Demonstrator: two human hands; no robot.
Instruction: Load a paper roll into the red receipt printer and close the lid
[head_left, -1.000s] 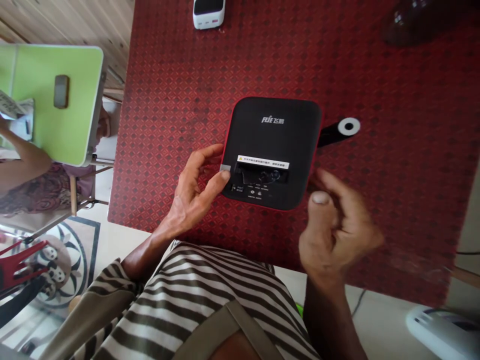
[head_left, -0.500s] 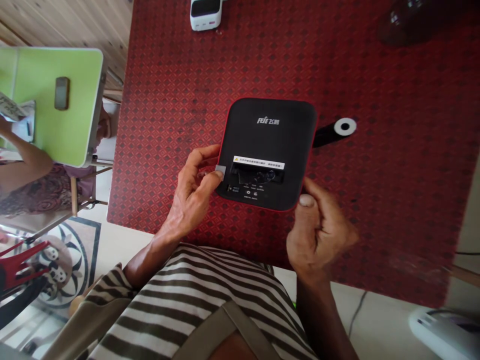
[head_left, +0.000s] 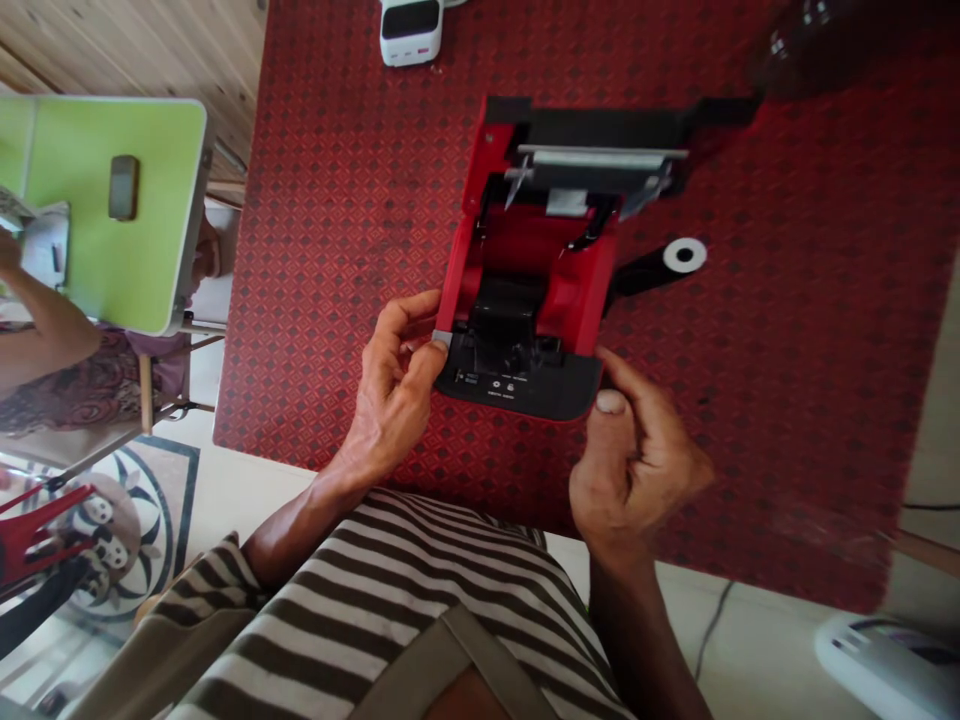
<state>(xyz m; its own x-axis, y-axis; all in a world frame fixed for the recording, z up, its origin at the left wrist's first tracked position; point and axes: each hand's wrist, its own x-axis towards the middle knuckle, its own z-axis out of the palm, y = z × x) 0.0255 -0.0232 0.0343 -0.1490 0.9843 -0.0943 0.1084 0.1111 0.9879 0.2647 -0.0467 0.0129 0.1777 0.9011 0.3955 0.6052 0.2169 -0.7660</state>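
A red and black printer [head_left: 598, 270] stands on the table before me, its lid [head_left: 600, 125] raised and tipped back. Inside, a red bay, a black flap and a pale roller along the lid show. My left hand [head_left: 397, 385] grips the front left side, thumb on a grey latch [head_left: 442, 338], other fingers partly hidden behind the edge. My right hand [head_left: 637, 450] is curled at the front right corner, index finger against the side and thumb close by. A black roll [head_left: 646, 275] with a white ring-shaped end lies just right of the printer.
A white device [head_left: 411, 35] with a dark top is at the back of the red patterned table [head_left: 337, 200]. A dark shiny object [head_left: 810, 50] stands back right. Left, a person [head_left: 45, 330] sits by a green table [head_left: 142, 260] holding a phone [head_left: 124, 187].
The printer's lid has swung up and back from closed, baring the red inside. Both hands have stayed almost where they were.
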